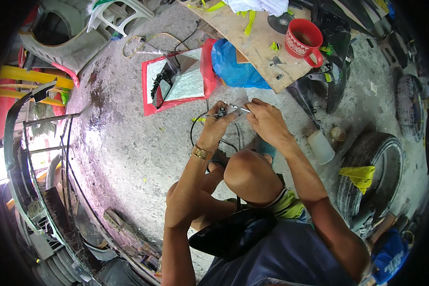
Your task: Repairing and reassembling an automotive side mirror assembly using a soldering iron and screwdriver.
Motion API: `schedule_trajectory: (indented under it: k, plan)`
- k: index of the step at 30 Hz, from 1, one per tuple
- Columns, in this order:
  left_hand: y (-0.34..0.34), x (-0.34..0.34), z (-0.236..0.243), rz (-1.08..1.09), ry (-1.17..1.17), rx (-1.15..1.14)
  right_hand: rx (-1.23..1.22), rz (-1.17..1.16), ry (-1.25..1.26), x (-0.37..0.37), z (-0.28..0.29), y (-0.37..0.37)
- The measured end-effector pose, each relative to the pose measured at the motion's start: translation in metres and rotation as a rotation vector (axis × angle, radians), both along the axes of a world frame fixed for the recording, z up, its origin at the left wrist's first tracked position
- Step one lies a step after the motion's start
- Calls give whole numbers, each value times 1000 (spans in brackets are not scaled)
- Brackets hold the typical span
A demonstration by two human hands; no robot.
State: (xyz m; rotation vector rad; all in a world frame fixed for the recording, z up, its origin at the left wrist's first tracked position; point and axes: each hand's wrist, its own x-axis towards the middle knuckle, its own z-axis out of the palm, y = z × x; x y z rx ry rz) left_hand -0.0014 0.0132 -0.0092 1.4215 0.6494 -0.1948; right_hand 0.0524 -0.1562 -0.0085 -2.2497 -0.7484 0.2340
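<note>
My left hand (pixel 215 119) grips a small dark metal part (pixel 221 112) at the centre of the view, above my bent knees. My right hand (pixel 264 119) has its fingers closed on a slim silver metal tool (pixel 240 108), whose end meets the small part. A translucent crumpled piece of plastic (pixel 241 99) is behind the tool. A dark cable (pixel 192 133) loops on the floor under my left hand. Beyond my hands lie a red-edged silver sheet (pixel 186 81) with a black tool or part (pixel 162 84) on it and a blue plastic bag (pixel 230 64).
A wooden board (pixel 252 45) carries a red mug (pixel 300 42). At right are a translucent container (pixel 321 148), tyres (pixel 372 157) (pixel 409 107) and a yellow cloth (pixel 357 177). Metal frames (pixel 52 114) and grey body panels (pixel 66 43) crowd the left. Concrete floor (pixel 133 157) surrounds me.
</note>
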Motion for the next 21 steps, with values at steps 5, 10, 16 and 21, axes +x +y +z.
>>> schedule_trajectory:
  k: [5, 10, 16, 21]
  plan:
    - [3, -1, -6, -56, -95, -96, -68, 31, 37, 0, 3, -4]
    - [3, -2, -8, -55, -16, -99, 8, 66, 54, 4, 7, -13]
    - [0, -3, -15, -5, -105, -112, -156, 147, -3, 4, 17, -12]
    - [-10, 0, -8, 103, -135, -205, -165, 6, -3, 3, 17, -6]
